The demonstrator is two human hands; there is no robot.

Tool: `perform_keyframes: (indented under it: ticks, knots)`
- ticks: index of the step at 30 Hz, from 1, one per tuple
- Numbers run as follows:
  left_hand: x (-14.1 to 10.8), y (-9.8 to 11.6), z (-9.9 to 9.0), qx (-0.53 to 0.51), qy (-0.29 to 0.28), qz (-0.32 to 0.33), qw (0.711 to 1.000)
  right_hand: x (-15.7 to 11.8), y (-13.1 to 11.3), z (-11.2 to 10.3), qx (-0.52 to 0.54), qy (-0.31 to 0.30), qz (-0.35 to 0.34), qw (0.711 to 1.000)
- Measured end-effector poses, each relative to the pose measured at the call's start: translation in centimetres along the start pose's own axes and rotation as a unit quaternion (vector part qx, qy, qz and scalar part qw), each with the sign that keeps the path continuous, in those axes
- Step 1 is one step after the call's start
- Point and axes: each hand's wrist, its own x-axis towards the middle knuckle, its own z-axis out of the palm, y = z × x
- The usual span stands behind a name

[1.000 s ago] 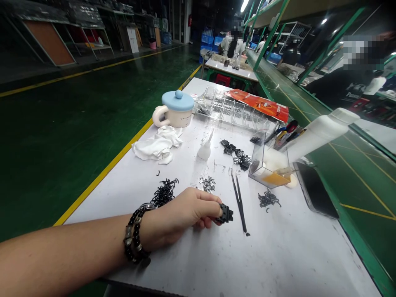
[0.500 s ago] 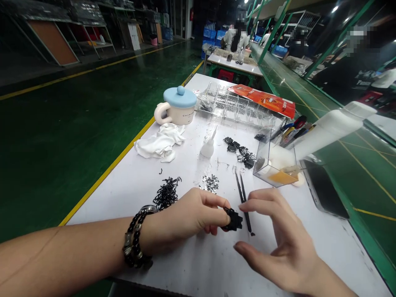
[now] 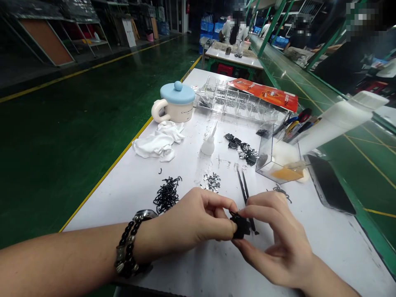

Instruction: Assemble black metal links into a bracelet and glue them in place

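1. For a steady hold, the black part [image 3: 243, 227] is best pinched firmly by the left hand [image 3: 198, 216], with only light force applied by the right hand [image 3: 278, 243], since so small a piece could easily be twisted or dropped.
2. Its face should be left uncovered by the fingers where possible, so that it can be watched.
3. The black part is held at the fingertips of the left hand, which is clamped on it above the worktop [image 3: 105, 202].
4. Thumb and index fingertip of the right hand are placed at the part's lower and upper edges; whether it is gripped there cannot be told.
5. Tweezers [image 3: 243, 186] are seen just beyond the part, and silver pieces [image 3: 212, 181] beyond the left hand.
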Motion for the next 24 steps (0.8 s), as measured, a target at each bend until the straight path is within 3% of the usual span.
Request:
perform_keyframes:
  ticks: [24]
  knots:
    - [0.48,-0.44,-0.18,-0.049,0.013,-0.004,0.999,0.03,0.31,-0.49,-0.017,0.018,-0.018,1.000]
